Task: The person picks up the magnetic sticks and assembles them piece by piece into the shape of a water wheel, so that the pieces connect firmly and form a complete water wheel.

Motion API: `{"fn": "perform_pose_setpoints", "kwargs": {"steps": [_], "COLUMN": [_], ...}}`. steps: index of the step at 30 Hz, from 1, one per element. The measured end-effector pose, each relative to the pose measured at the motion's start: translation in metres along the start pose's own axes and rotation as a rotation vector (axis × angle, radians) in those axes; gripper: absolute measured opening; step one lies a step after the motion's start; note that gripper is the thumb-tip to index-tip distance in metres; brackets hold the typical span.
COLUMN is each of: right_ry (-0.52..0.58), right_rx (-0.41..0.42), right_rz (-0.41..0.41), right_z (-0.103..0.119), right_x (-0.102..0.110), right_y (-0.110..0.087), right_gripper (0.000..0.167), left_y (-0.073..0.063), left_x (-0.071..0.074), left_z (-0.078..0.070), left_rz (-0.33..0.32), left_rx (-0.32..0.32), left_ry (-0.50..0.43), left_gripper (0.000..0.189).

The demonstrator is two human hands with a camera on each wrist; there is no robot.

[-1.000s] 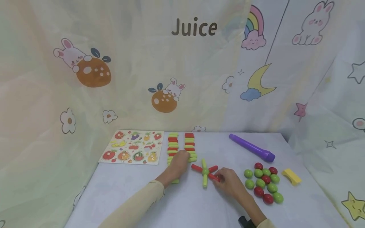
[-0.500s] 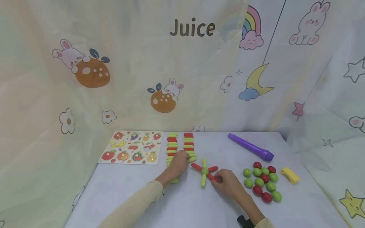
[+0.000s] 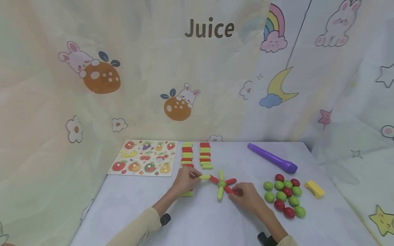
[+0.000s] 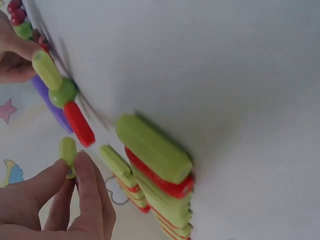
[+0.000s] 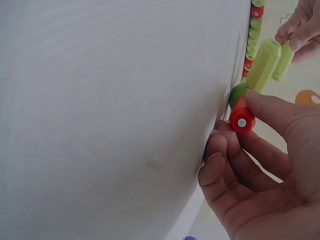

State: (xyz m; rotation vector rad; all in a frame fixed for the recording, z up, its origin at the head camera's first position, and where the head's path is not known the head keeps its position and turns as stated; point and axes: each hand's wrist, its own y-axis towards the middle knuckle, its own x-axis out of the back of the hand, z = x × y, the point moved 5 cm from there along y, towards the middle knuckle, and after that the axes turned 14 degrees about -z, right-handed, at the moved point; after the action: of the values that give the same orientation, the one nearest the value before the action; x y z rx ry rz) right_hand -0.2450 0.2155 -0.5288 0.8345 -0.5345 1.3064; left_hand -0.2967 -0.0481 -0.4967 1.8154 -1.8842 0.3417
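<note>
My left hand pinches a light green rod between thumb and fingertips. In the head view that rod's far end is right at the tip of a red rod. This red rod is one arm of a cross: red and green rods around a green ball. My right hand pinches another red rod of the cross, at the lower right. A metal dot shows on that rod's end in the right wrist view. The cross's green rods point away from and toward me.
Two columns of red and green rods lie at the back, the left one partly behind my left hand. A fruit puzzle board is to their left. Red and green balls, a yellow block and a purple microphone-like stick lie right.
My left hand has drawn back from the right column of rods, bringing a green rod over to the cross's left red arm. My right hand keeps its hold on the red rod.
</note>
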Motion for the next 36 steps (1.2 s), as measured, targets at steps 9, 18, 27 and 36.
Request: {"fn": "perform_pose_setpoints", "kwargs": {"steps": [9,18,27,36], "right_ry": [0.031,0.064,0.05,0.07], "right_rx": [0.019,0.019,0.032,0.101], "right_rz": [0.006,0.051,0.083,0.051], "right_z": [0.003,0.007,0.01,-0.008], "right_x": [0.002,0.0,0.001,0.05], "right_y": [-0.002,-0.004,-0.004,-0.015], "right_gripper": [0.018,0.018,0.021,0.026], "left_y": [-0.013,-0.017,-0.016,-0.04], "left_x": [-0.031,-0.04,-0.047,-0.049], "left_z": [-0.001,0.005,0.007,-0.031], "left_rz": [0.086,0.045,-0.054,-0.053], "left_rx": [-0.013,-0.04,-0.239,-0.498], "left_ry": [-0.044,-0.039,0.071,0.296], "left_gripper": [0.011,0.013,0.013,0.027]}}
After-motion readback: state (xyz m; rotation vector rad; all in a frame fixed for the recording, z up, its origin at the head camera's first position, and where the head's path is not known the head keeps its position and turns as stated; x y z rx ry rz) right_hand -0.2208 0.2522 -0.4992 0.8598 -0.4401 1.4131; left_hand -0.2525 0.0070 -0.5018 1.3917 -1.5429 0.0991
